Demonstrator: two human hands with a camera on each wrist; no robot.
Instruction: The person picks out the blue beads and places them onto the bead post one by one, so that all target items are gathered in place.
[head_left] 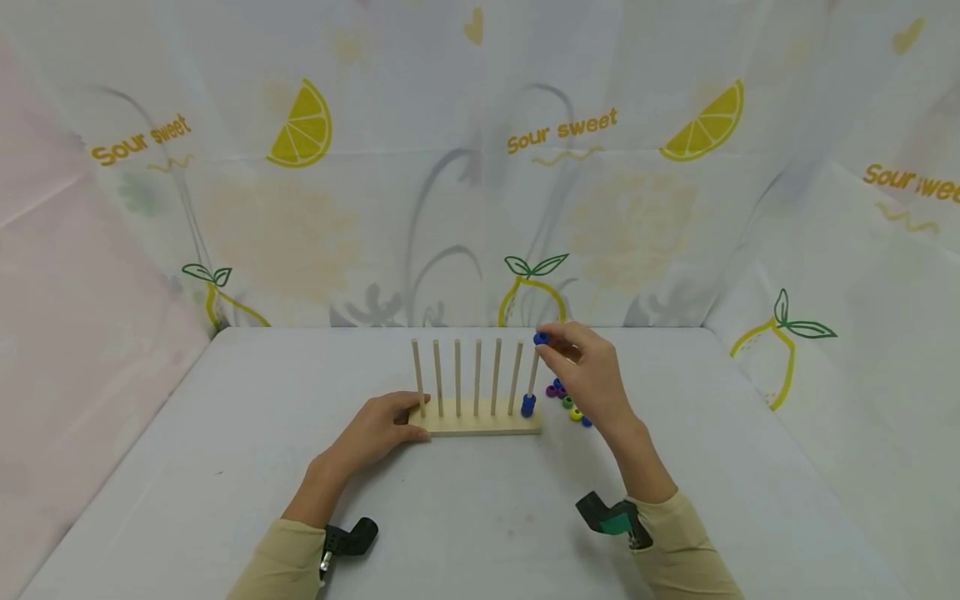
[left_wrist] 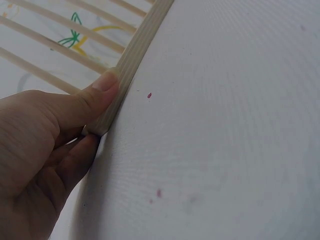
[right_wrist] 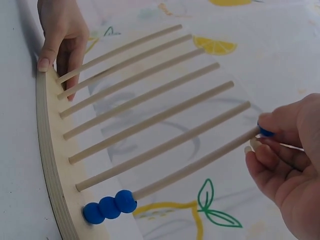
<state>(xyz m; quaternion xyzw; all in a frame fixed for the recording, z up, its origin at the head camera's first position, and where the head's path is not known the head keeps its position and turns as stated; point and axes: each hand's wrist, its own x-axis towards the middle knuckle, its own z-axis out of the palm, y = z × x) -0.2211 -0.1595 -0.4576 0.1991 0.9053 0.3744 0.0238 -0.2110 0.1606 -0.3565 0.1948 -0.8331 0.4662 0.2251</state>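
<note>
A wooden peg board (head_left: 480, 427) with a row of several upright pegs stands on the white table. My left hand (head_left: 377, 429) grips the left end of its base, the thumb on the front edge and fingers behind. Between thumb and fingertips, my right hand (head_left: 594, 375) pinches a blue bead (head_left: 541, 338) at the top of the rightmost peg. In the right wrist view, three blue beads (right_wrist: 110, 207) sit stacked at the foot of that same peg. The other pegs carry no beads. My right fingers partly hide the pinched bead.
Loose beads in purple, blue, green and yellow lie right of the base, partly behind my right hand; a green bead (head_left: 567, 402) and a yellow bead (head_left: 576, 413) show among them. A printed cloth backdrop (head_left: 420, 208) rises behind the table (head_left: 465, 517).
</note>
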